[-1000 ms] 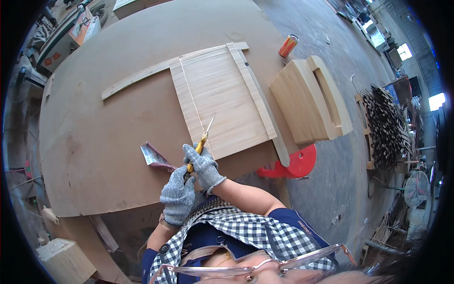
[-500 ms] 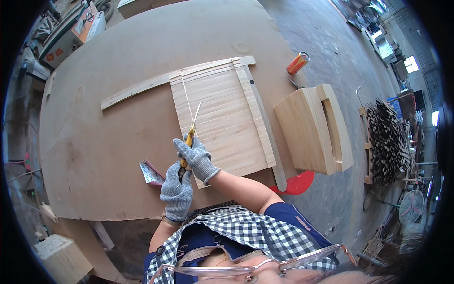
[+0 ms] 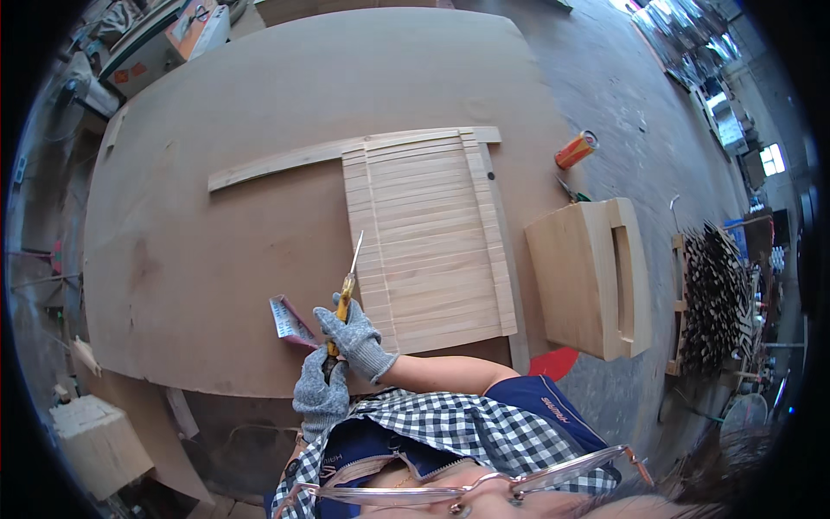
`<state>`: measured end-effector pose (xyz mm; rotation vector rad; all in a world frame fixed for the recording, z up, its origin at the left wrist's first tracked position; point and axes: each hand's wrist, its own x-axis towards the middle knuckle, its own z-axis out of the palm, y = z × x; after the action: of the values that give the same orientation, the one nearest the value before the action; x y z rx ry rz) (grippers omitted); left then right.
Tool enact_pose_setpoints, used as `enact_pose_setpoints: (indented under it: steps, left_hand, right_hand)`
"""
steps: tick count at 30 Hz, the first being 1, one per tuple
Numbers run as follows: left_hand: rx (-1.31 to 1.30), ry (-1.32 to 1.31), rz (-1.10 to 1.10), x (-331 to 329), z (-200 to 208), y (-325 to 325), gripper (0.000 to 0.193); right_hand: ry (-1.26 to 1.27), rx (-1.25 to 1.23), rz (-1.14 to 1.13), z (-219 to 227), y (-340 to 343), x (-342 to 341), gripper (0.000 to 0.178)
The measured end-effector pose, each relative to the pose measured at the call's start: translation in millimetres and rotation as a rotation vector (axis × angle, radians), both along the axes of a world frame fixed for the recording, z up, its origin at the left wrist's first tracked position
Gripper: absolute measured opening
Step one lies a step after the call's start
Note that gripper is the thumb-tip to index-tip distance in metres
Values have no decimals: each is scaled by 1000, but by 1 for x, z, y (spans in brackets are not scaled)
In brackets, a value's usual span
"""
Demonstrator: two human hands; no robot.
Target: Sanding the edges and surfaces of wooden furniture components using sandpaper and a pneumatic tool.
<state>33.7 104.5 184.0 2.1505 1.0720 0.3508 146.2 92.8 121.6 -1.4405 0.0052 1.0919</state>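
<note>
Both my hands wear grey knitted gloves and grip one slender tool (image 3: pixel 345 295), which has a yellow body, a dark rear end and a long thin metal tip; its exact kind is unclear. My right hand (image 3: pixel 353 333) wraps round the yellow body. Lower down, my left hand (image 3: pixel 322 391) closes on the dark end. The tip points away from me, beside the left edge of a panel of pale wooden slats (image 3: pixel 432 251). A light line runs down the panel near that edge, and a raised strip follows its right side.
A long wooden strip (image 3: pixel 277 164) lies along the panel's far edge. Left of my hands sits a small open box (image 3: pixel 291 322). To the right are an orange can (image 3: pixel 577 150), a dark-tipped tool (image 3: pixel 571 190) and a slotted wooden block (image 3: pixel 588 277). A red round thing (image 3: pixel 553 363) shows below the table edge.
The view has shifted, so the table and panel sit lower and further right. The tool's tip has come off the panel to just beside its left edge. Both hands keep their grip.
</note>
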Motion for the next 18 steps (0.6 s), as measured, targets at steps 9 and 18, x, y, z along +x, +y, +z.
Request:
enact_pose_setpoints:
  steps: [9, 18]
  left_hand:
    - [-284, -6, -14, -239, -26, 164, 38]
    - [-422, -30, -217, -306, -61, 237, 36]
  right_hand:
    - [40, -164, 49, 14, 135, -221, 73]
    - [57, -279, -34, -31, 173, -293, 58]
